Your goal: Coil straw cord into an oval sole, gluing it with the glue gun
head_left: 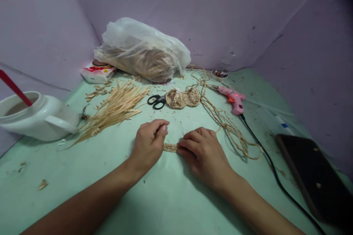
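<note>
Both my hands rest on the green table (165,198) near its middle. A short piece of braided straw cord (171,148) lies between them. My left hand (150,145) is closed, thumb against fingers, gripping the cord's left end. My right hand (202,150) lies curled over the cord's right end, fingertips pressed on it. The braided cord (228,125) runs on from under my right hand in loops toward the back right. A coiled braided piece (182,98) sits beyond my hands.
Black scissors (156,101) lie beside the coil. A heap of straw strips (116,108) spreads at left, next to a white jug (35,115). A pink glue gun (234,100) with black cable lies right. A dark phone (314,176) sits far right. A plastic bag (142,51) stands behind.
</note>
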Demonstrator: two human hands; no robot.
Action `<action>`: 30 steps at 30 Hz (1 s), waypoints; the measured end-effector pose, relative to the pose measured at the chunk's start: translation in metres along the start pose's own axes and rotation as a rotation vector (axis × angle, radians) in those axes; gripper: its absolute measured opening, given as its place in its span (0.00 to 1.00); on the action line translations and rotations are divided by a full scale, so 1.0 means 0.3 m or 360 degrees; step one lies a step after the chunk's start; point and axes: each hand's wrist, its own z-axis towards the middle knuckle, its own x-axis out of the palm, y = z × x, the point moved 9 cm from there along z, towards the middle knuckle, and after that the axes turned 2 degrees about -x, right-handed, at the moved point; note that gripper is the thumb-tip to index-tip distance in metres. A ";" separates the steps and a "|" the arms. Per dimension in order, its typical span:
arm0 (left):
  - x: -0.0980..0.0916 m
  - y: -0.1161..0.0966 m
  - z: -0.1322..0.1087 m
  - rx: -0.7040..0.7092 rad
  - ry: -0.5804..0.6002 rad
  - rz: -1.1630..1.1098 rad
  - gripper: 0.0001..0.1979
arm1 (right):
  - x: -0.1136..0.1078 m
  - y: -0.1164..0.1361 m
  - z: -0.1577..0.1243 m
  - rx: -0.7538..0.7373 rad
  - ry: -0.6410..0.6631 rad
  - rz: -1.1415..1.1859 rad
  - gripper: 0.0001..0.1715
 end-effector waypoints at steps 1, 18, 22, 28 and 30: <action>0.003 -0.003 -0.001 0.0019 0.0000 0.0015 0.11 | -0.001 0.014 0.003 -0.0060 -0.0010 -0.0071 0.07; -0.002 -0.033 -0.003 0.0139 -0.0039 0.0115 0.10 | 0.005 0.015 -0.019 0.0002 -0.0115 -0.0006 0.09; -0.005 -0.041 -0.004 0.0194 -0.0065 0.0162 0.09 | -0.003 0.021 -0.004 0.0044 -0.0061 -0.0088 0.06; -0.001 -0.040 0.000 0.0205 -0.0066 0.0173 0.09 | 0.009 0.007 0.018 0.0109 0.0016 -0.0041 0.05; -0.003 -0.042 0.000 0.0207 -0.0069 0.0178 0.09 | 0.010 0.006 0.018 0.0102 0.0023 -0.0025 0.05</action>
